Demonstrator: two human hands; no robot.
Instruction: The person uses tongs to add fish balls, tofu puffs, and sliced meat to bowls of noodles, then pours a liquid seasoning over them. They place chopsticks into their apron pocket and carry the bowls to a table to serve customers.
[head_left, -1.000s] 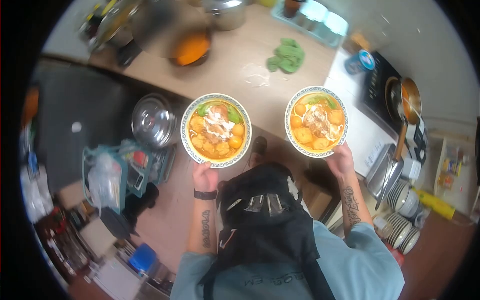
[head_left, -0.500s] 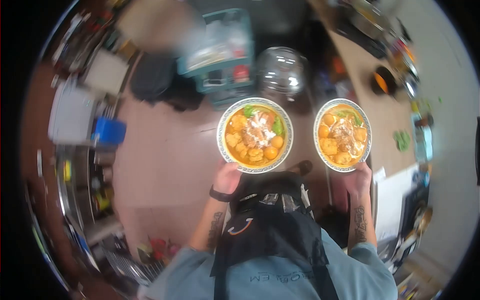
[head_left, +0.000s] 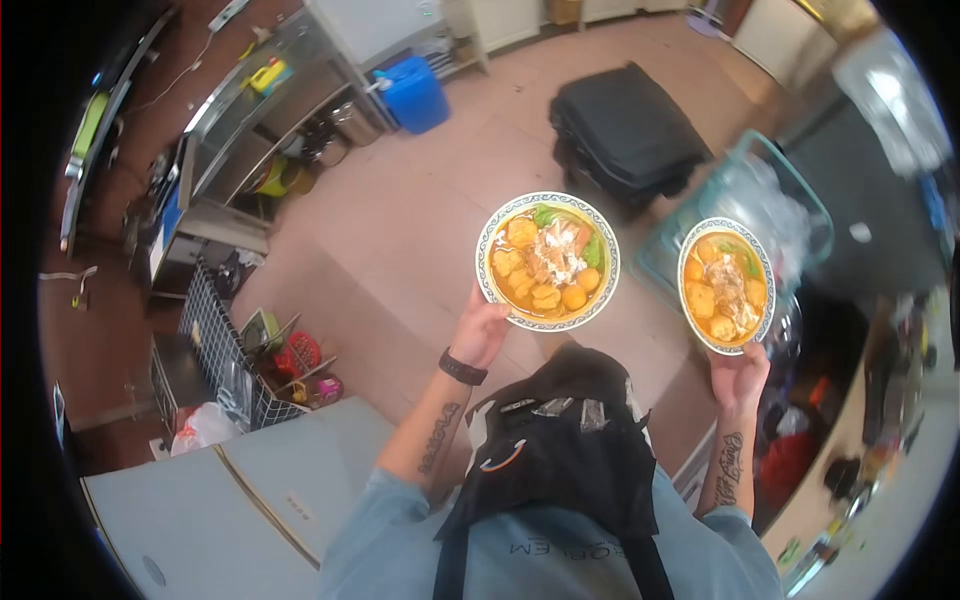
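My left hand point(head_left: 480, 330) grips the near rim of a patterned bowl point(head_left: 547, 261) filled with orange soup, fried pieces, greens and white shreds. A black band sits on that wrist. My right hand point(head_left: 740, 378) holds a second, matching bowl of soup point(head_left: 726, 285) by its near edge. Both bowls are level at chest height, above a tiled floor. A black apron and a blue-grey shirt fill the bottom of the view.
A black bag point(head_left: 625, 135) lies on the floor ahead, with a teal crate point(head_left: 790, 185) of clear bags to its right. A blue canister point(head_left: 414, 95) and metal shelves point(head_left: 250, 130) stand at the left. A wire basket point(head_left: 235, 350) and a white appliance point(head_left: 210, 500) are near left.
The view has swung around from the counter and stove to the open floor. Both bowls stay in my hands and level, with the right one now further out to the side.
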